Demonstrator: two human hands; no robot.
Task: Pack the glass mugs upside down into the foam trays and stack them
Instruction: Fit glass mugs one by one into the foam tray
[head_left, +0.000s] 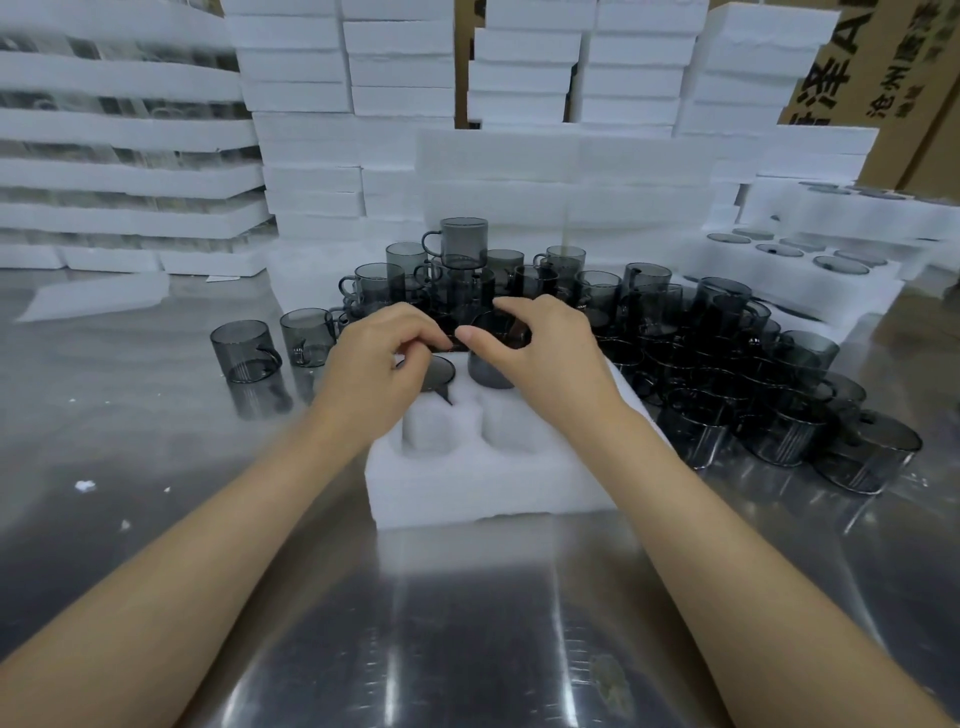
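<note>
Head view: right hand (545, 358) grips mug (488, 371) over foam tray (467, 483); left hand (374, 364) curled, grasp unclear. Risk: tilted mug jams pocket, chips.

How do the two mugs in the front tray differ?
The left mug sits sunk in its pocket, only its base showing; the right mug stands proud of the foam tray. The right hand grips the right mug; whether the left hand holds the left mug is unclear. Both are smoky grey glass.
</note>
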